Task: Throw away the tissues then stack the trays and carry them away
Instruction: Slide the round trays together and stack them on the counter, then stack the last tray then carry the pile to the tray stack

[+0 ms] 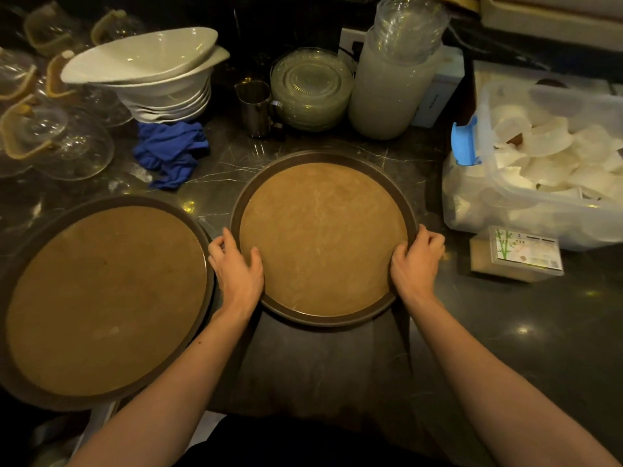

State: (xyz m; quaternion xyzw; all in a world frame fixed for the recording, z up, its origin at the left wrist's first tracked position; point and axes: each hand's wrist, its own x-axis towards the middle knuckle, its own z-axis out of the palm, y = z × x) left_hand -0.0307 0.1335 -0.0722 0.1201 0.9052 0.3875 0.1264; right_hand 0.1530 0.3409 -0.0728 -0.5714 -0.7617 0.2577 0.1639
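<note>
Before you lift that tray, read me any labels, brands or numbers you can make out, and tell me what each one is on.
No text here can be read.
Small clear box right of the held tray: label with green bamboo drawing and dark print lines, too small and blurred to read.
White box behind the plastic tub stack: dark marking on its side, unreadable.
</note>
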